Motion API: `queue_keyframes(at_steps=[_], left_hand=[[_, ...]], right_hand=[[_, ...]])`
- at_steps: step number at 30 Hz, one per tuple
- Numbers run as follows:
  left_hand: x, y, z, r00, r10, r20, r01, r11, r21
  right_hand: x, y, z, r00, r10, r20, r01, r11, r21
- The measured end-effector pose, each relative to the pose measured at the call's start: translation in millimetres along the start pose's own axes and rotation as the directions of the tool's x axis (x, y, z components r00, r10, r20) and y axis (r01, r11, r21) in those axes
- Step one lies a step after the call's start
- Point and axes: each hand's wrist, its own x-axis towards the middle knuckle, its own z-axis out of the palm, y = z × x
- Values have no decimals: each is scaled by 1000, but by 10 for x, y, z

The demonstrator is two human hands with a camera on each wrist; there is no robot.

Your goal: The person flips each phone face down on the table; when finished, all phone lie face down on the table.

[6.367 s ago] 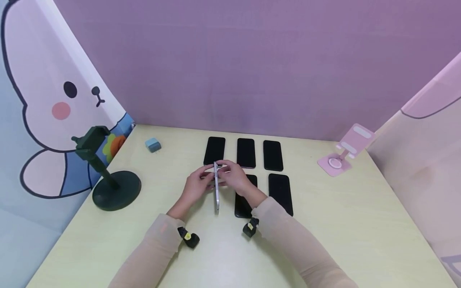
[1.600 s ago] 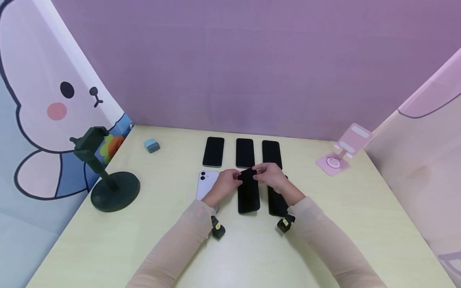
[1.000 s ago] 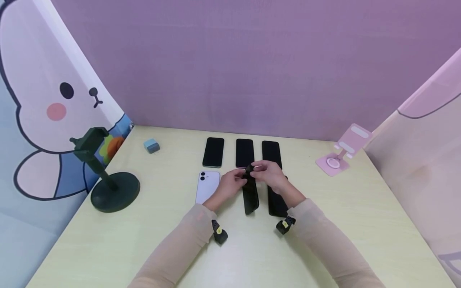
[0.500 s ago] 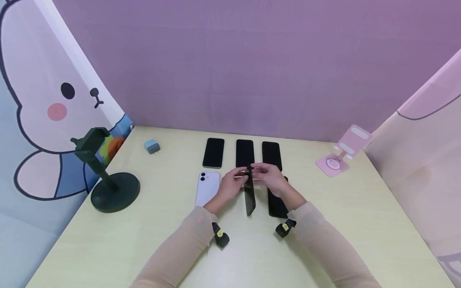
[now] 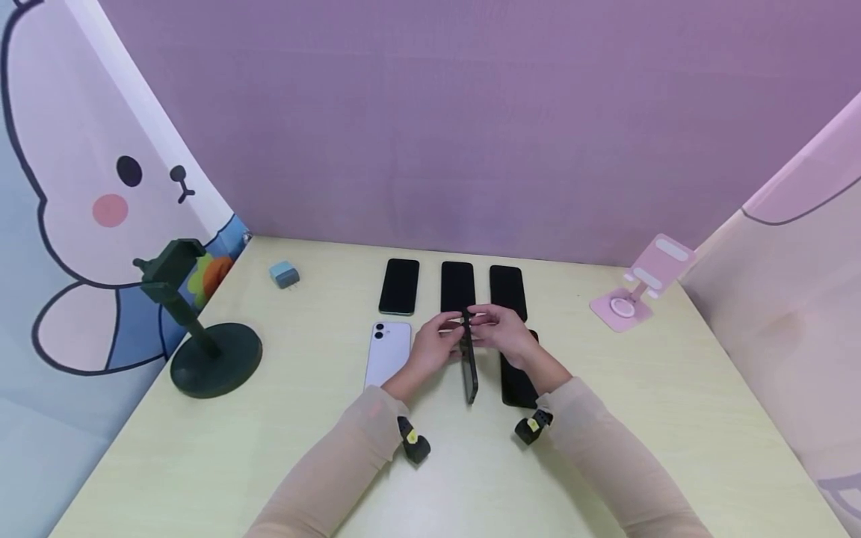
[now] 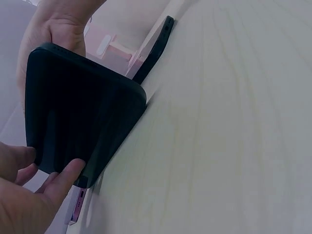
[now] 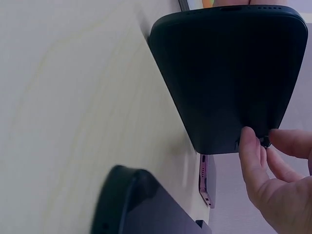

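Note:
Both hands hold a black smartphone [image 5: 469, 377] tipped up on its long edge in the front row. My left hand [image 5: 430, 350] pinches its far end from the left, while my right hand [image 5: 509, 336] has thumb and fingertips on that end from the right. The left wrist view shows the dark screen side of the smartphone [image 6: 87, 102] with left fingertips at its lower edge. Its dark back [image 7: 224, 83] fills much of the right wrist view, the right fingers near the camera corner. To the left lies a lavender smartphone [image 5: 388, 351], back up; a black smartphone [image 5: 516, 382] lies at right, partly hidden by the right hand.
Three smartphones form the back row: left [image 5: 400, 286], middle [image 5: 457, 285] and right [image 5: 507, 290], dark screens up. A dark green stand [image 5: 217, 359] and a blue charger plug [image 5: 285, 274] are at left. A pink phone stand [image 5: 646, 280] stands at right on the pale table [image 5: 673, 418].
Earlier both hands held the lavender phone on edge; it now lies back up. The hands have shifted right to the black phone and rotated it from screen up onto its edge.

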Motion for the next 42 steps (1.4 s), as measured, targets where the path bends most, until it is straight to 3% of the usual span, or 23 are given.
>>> queue_keyframes(at_steps=[13, 28, 36, 42], left_hand=[[4, 48, -59, 997, 57, -55, -47, 985, 169], [60, 98, -190, 1000, 0, -17, 3, 983, 181], [85, 116, -286, 1000, -6, -9, 9, 929, 370], [100, 56, -308, 1000, 14, 14, -19, 853, 521]], right_hand=[[76, 113, 59, 997, 57, 45, -56, 998, -26], [102, 153, 127, 994, 106, 40, -101, 989, -106], [154, 188, 133, 995, 100, -2, -99, 977, -189], [152, 196, 158, 996, 70, -55, -85, 926, -367]])
